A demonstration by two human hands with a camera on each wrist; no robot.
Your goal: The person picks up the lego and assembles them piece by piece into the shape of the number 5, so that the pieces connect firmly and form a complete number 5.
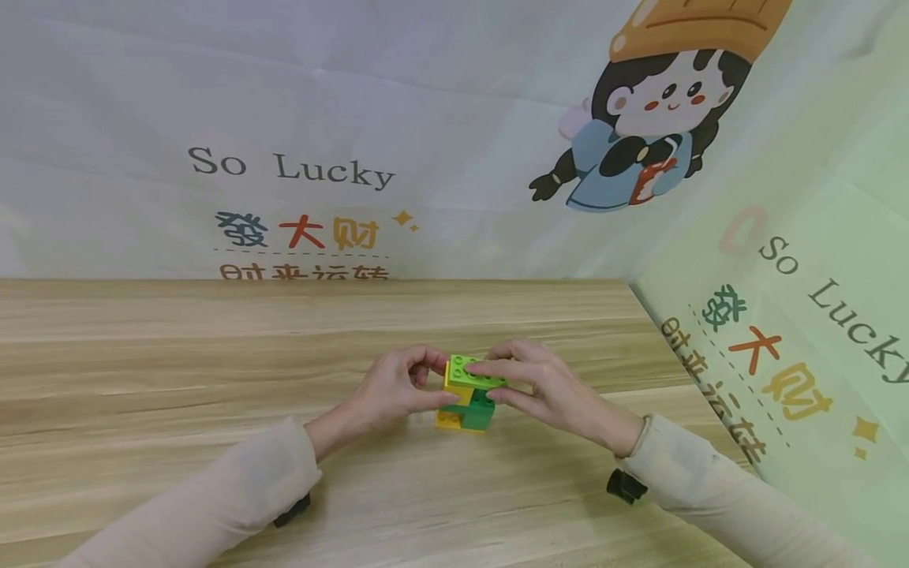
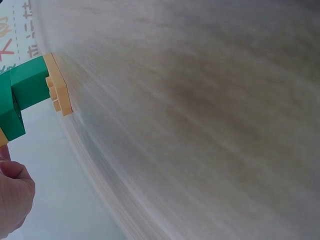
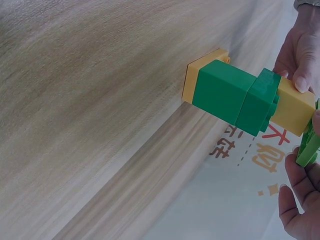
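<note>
A small stack of toy building bricks stands on the table. At its foot is a thin yellow plate (image 3: 190, 82), with two dark green bricks (image 3: 222, 91) above it, then a yellow brick (image 3: 294, 104). A light green plate (image 1: 458, 368) lies across the top, jutting out to the right. My left hand (image 1: 393, 384) pinches the yellow brick, thumb at the near side and fingers behind. My right hand (image 1: 557, 388) holds the light green plate's overhanging end, fingers on top and thumb lower down. The right fingers partly hide its studs.
The wooden table (image 1: 177, 355) stretches around the stack. A printed cloth (image 1: 305, 95) with lettering and a cartoon figure rises at the table's back edge and along its right side. Dark wrist devices (image 1: 626, 486) show under the sleeves.
</note>
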